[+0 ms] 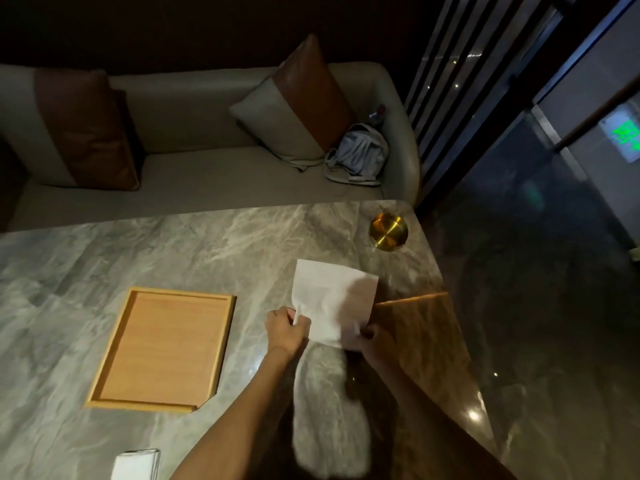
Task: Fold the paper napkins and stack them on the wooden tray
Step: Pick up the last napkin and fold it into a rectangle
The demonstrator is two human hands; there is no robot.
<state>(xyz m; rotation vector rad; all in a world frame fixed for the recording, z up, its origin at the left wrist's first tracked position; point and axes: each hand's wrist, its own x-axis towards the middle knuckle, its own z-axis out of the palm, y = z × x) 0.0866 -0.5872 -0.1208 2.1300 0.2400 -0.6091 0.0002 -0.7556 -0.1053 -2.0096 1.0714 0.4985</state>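
A white paper napkin (332, 296) is held just above the marble table, spread out and slightly crumpled near its lower edge. My left hand (285, 329) pinches its lower left corner. My right hand (369, 341) pinches its lower right corner. To the left lies the wooden tray (166, 348), flat on the table with nothing in it. A small pack of white napkins (136, 465) sits at the near edge of the table, partly cut off by the frame.
A round gold dish (388, 230) stands near the table's far right corner. A brown wooden panel (422, 327) sits right of my right hand, by the table's right edge. Behind the table is a sofa with cushions (298, 109) and a grey bag (360, 155).
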